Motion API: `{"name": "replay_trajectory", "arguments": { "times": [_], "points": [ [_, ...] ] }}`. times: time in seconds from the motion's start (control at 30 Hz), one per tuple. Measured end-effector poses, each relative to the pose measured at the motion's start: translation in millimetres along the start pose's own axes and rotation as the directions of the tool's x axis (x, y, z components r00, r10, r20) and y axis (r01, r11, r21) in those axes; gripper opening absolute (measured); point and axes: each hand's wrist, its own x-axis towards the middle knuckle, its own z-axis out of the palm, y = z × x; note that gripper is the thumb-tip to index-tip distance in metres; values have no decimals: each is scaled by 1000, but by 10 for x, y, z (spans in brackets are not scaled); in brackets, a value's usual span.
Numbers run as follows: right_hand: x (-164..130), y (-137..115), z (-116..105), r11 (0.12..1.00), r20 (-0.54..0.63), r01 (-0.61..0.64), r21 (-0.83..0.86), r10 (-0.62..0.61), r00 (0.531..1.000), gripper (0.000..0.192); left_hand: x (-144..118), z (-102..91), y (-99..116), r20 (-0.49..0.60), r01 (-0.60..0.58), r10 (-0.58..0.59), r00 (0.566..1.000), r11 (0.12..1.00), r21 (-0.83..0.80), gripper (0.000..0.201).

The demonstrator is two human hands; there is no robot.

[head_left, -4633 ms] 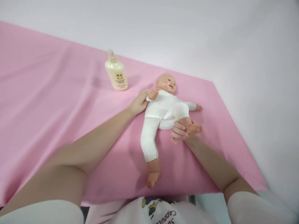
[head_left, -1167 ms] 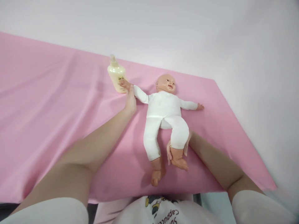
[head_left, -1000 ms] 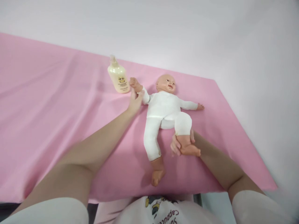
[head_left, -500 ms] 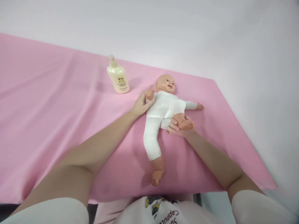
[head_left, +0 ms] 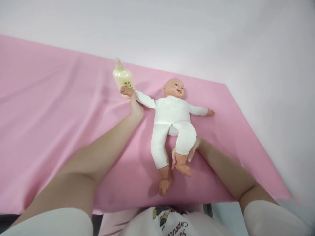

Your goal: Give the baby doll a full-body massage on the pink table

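Observation:
A baby doll (head_left: 172, 118) in a white suit lies on its back on the pink cloth (head_left: 61, 124), head toward the wall. My left hand (head_left: 136, 106) holds the doll's arm near the wrist, stretched out toward a cream lotion bottle (head_left: 121, 78); the doll's small hand touches the bottle. My right hand (head_left: 193, 149) is wrapped around the doll's lower leg just above the foot, with the leg extended toward me. The doll's other arm and leg lie free on the cloth.
The pink cloth covers a table set against a white wall (head_left: 197, 36). Its right edge (head_left: 256, 137) and near edge fall away to a pale floor. My white sleeves and printed shirt (head_left: 169, 223) fill the bottom of the view.
Half a second ago the doll's arm was folded to its chest and its leg bent up to the belly. Both are now stretched out, arm toward the bottle, leg toward me.

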Motion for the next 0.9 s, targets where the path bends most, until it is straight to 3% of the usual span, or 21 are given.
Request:
{"name": "replay_trajectory", "arguments": {
  "times": [0.1,0.17,0.3,0.4,0.47,0.57,0.63,0.7,0.73,0.8,0.9],
  "points": [
    [-27,35,-45,1000,33,-12,16,11,999,46,-98,73,54,-105,-1,-10,994,995,-98,11],
    [-44,57,-84,1000,77,-2,32,0,997,44,-133,93,65,-88,-4,-4,996,996,-92,7],
    [-76,150,-132,991,150,117,70,-127,981,52,-114,32,3,-30,-57,58,998,998,39,9],
    [-83,249,-117,943,75,299,145,-312,947,55,-61,-73,-104,146,-197,169,975,960,201,25],
    [-72,283,-87,875,3,451,175,-458,889,55,-43,-136,-171,343,-348,239,909,886,306,45],
    [-51,238,-23,765,-82,624,160,-619,781,52,-93,-167,-207,603,-568,263,753,722,395,66],
    [-48,159,23,702,-257,697,148,-653,712,48,-176,-141,-174,765,-702,208,609,591,398,65],
    [-56,76,61,653,-496,745,134,-607,621,44,-268,-95,-110,878,-806,113,464,466,366,58],
    [-61,43,73,639,-595,759,125,-564,573,42,-309,-72,-74,907,-838,75,414,422,347,55],
    [-68,0,84,632,-689,766,112,-507,519,41,-368,-38,-12,928,-867,37,371,373,331,53],
    [-67,-12,78,643,-694,757,113,-494,523,44,-398,-22,38,927,-866,28,375,367,339,52]
  ]
}}
